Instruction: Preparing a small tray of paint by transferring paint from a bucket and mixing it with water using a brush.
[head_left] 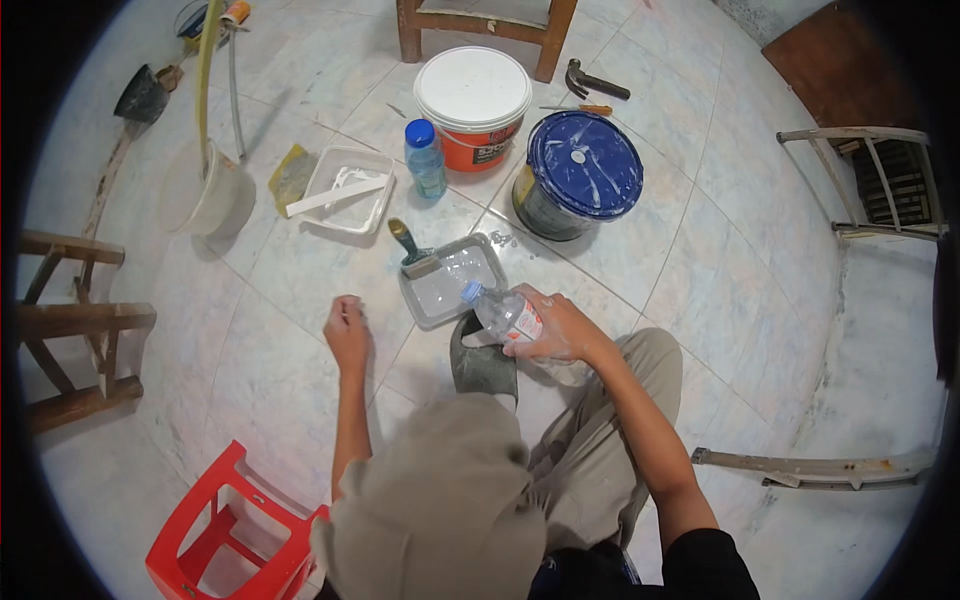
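Observation:
My right hand (pixel 555 325) grips a clear plastic bottle (pixel 495 305) with a blue cap and a red-and-white label, tilted toward a grey tray (pixel 440 297) of pale liquid. A brush (pixel 405 240) with a dark handle rests on that tray's back-left edge. My left hand (pixel 347 322) hangs left of the tray with curled fingers; whether anything is inside them is unclear. Below the bottle is a dark slipper (pixel 470 365) on my foot. Behind the tray stand a blue-capped bottle (pixel 426 170), a white-lidded orange bucket (pixel 470 135) and a blue-lidded bucket (pixel 578 165).
A white tray (pixel 325 215) with a strip lies back left near a pale bucket (pixel 190 200). Wooden frames (pixel 85 320) stand left, a red plastic stool (pixel 230 450) lower left, metal frames (pixel 810 460) right. A hammer (pixel 600 85) lies behind, near a wooden chair (pixel 485 30).

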